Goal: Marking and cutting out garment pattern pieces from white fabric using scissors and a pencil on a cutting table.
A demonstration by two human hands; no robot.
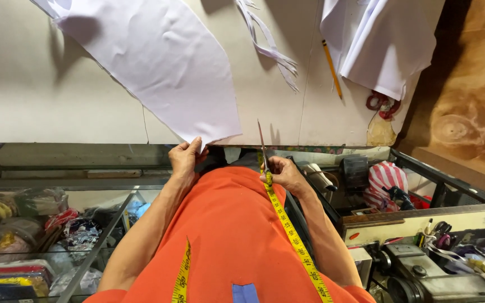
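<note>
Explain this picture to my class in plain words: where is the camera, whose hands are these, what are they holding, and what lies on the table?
The single picture comes from a camera worn on a person's head, looking down past an orange shirt at their own bare hands. The left hand pinches the lower edge of a white cloth piece lying on the pale cutting table. The right hand grips scissors, blades pointing up at the table edge. A yellow tape measure hangs round the neck. Further back lie a pencil, thin cloth strips and more white cloth. A sewing machine stands at the lower right.
</note>
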